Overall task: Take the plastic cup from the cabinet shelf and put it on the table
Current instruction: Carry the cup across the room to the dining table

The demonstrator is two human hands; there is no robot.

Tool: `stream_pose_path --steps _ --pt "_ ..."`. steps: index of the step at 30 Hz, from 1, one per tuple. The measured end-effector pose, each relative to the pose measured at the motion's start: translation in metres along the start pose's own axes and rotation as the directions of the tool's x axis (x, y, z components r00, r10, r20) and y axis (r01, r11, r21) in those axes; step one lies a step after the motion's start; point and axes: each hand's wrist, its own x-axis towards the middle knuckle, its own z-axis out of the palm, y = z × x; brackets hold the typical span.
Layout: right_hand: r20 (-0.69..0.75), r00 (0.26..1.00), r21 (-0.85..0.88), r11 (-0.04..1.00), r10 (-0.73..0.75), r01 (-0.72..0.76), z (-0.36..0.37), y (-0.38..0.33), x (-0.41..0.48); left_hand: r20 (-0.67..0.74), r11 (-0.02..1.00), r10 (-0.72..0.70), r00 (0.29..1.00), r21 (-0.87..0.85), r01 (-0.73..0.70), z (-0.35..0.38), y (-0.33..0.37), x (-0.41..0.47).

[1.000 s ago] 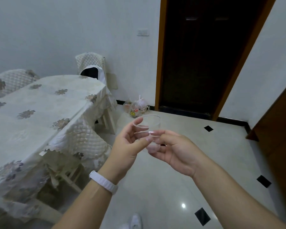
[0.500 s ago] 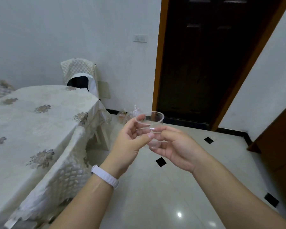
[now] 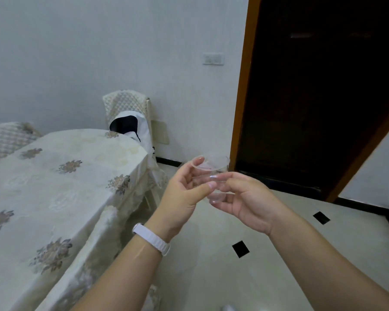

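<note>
Cup (image 3: 213, 173) of clear plastic sits upright in the air between your two hands, beside the table (image 3: 54, 187) and above the floor. Your left hand (image 3: 180, 198) pinches its wall; your right hand (image 3: 245, 198) seems to close around its base, though the transparency hides this partly. Press gently, since thin plastic bends, and carry it level over the cloth.

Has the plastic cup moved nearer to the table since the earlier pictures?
Cannot tell. The plastic cup stays between both hands, right of the table corner, but the camera itself turned, so real movement is unclear.
</note>
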Motion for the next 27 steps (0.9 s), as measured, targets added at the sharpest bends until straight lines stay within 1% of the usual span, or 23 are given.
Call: stream_pose_path --steps 4,9,15,21,27 --pt "0.056 0.998 -0.002 0.999 0.039 -0.038 -0.016 -0.038 0.064 -0.069 0.999 0.011 0.998 0.035 -0.009 0.003 -0.002 0.067" --pt "0.146 0.987 -0.023 0.997 0.072 -0.069 -0.031 -0.078 0.135 -0.147 0.999 0.046 0.988 0.03 -0.042 0.004 -0.001 0.133" --pt "0.215 0.97 -0.04 0.993 0.117 -0.111 -0.022 -0.093 0.2 -0.225 0.998 0.032 0.974 0.055 -0.021 -0.016 0.002 0.18" --pt "0.303 0.937 -0.095 0.984 0.173 -0.15 0.012 -0.098 0.289 -0.335 0.998 0.034 0.942 0.059 -0.015 -0.073 0.002 0.23" --pt "0.315 0.929 -0.164 0.975 0.196 -0.15 0.062 -0.098 0.387 -0.37 0.998 0.053 0.927 0.062 -0.032 -0.161 -0.012 0.299"
